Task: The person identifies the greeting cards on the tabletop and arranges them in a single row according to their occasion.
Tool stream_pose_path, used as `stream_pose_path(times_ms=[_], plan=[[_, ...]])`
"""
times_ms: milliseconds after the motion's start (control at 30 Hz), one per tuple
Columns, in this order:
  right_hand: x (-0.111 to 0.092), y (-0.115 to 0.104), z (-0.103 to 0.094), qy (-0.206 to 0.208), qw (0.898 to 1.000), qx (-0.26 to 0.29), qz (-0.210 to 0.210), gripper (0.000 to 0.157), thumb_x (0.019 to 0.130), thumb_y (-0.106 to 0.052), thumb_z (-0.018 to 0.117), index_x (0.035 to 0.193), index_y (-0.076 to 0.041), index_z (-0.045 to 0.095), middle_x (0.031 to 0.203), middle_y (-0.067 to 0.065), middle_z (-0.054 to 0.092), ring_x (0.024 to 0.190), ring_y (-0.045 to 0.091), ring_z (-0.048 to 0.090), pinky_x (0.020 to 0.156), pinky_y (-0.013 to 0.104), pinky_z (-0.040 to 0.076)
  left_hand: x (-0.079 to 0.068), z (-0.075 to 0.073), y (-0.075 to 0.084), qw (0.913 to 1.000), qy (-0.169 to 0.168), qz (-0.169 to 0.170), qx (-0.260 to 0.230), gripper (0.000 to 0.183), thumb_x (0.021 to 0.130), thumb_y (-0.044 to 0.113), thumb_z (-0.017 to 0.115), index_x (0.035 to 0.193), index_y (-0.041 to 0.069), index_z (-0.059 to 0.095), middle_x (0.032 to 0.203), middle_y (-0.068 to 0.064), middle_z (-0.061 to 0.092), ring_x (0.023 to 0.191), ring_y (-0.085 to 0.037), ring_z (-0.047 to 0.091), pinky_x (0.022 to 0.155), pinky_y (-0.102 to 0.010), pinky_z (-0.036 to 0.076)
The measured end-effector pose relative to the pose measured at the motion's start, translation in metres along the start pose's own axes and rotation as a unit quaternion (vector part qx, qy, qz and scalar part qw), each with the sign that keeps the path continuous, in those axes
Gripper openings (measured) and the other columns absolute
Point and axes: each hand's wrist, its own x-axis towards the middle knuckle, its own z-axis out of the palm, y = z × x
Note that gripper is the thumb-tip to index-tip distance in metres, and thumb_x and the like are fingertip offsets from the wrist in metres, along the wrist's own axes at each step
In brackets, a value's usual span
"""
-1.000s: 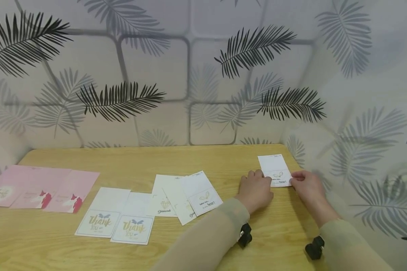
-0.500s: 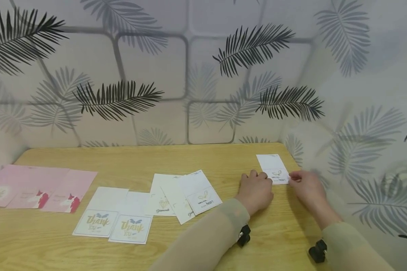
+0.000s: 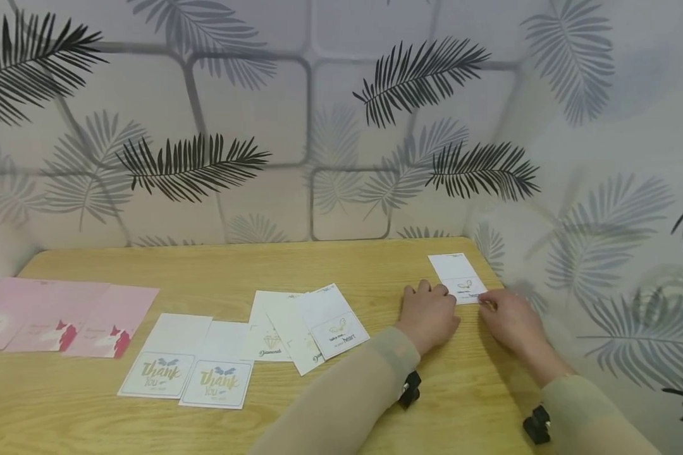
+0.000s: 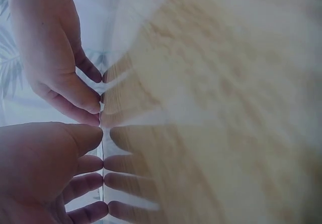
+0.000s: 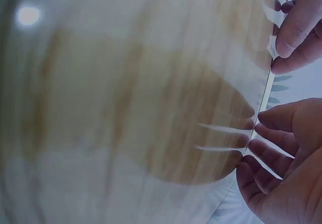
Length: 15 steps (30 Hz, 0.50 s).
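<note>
One white card (image 3: 454, 272) lies at one o'clock from the left hand (image 3: 429, 315), half past ten from the right hand (image 3: 512, 319), long axis toward eleven. The right looks nearer, at its near corner; both seem loose, grasping nothing I can see.

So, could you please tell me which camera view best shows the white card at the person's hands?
The head view, because there the white card shows its printed face. Both wrist views show at most a thin edge-on line of it.
</note>
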Motion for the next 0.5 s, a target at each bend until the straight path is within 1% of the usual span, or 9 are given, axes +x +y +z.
stream_pose_path(times_ms=[100, 200, 267, 367, 500], plan=[[0.0, 0.003, 0.001, -0.002, 1.0, -0.001, -0.004, 0.038, 0.103, -0.011, 0.061, 0.132, 0.01, 0.071, 0.137, 0.036, 0.065, 0.129, 0.059, 0.057, 0.108, 0.069, 0.045, 0.002, 0.001, 0.003, 1.0, 0.0, 0.001, 0.007, 0.036, 0.11, 0.057, 0.062, 0.135, 0.035, 0.076, 0.143, 0.015, 0.065, 0.128, -0.017, 0.053, 0.107, -0.048, 0.042], [0.0, 0.004, 0.003, -0.007, 1.0, -0.003, -0.005, 0.041, 0.102, -0.012, 0.062, 0.134, 0.012, 0.069, 0.14, 0.038, 0.062, 0.132, 0.06, 0.055, 0.111, 0.07, 0.043, 0.005, 0.002, 0.005, 0.9999, -0.007, -0.002, 0.008, 0.039, 0.11, 0.059, 0.06, 0.135, 0.034, 0.076, 0.145, 0.013, 0.064, 0.137, -0.02, 0.051, 0.118, -0.057, 0.037], [0.001, 0.005, 0.004, -0.01, 1.0, -0.003, -0.004, 0.042, 0.103, -0.013, 0.062, 0.136, 0.013, 0.067, 0.141, 0.039, 0.06, 0.133, 0.061, 0.053, 0.112, 0.07, 0.041, 0.007, 0.002, 0.007, 0.9999, -0.008, -0.007, 0.005, 0.041, 0.11, 0.061, 0.059, 0.135, 0.034, 0.077, 0.146, 0.011, 0.064, 0.142, -0.022, 0.049, 0.122, -0.064, 0.031], [0.001, 0.008, 0.004, -0.009, 1.0, -0.004, -0.006, 0.043, 0.104, -0.013, 0.062, 0.137, 0.014, 0.065, 0.143, 0.04, 0.058, 0.133, 0.063, 0.052, 0.113, 0.071, 0.041, 0.012, 0.004, 0.01, 0.9998, -0.014, -0.015, 0.003, 0.044, 0.111, 0.063, 0.055, 0.138, 0.034, 0.075, 0.148, 0.008, 0.063, 0.145, -0.024, 0.048, 0.124, -0.069, 0.026], [0.001, 0.01, 0.002, -0.006, 1.0, -0.005, -0.013, 0.045, 0.105, -0.014, 0.061, 0.139, 0.016, 0.062, 0.145, 0.04, 0.057, 0.134, 0.064, 0.051, 0.113, 0.071, 0.04, 0.014, 0.004, 0.013, 0.9996, -0.011, -0.027, -0.002, 0.045, 0.111, 0.064, 0.053, 0.14, 0.036, 0.073, 0.147, 0.006, 0.063, 0.145, -0.025, 0.048, 0.123, -0.068, 0.027]])
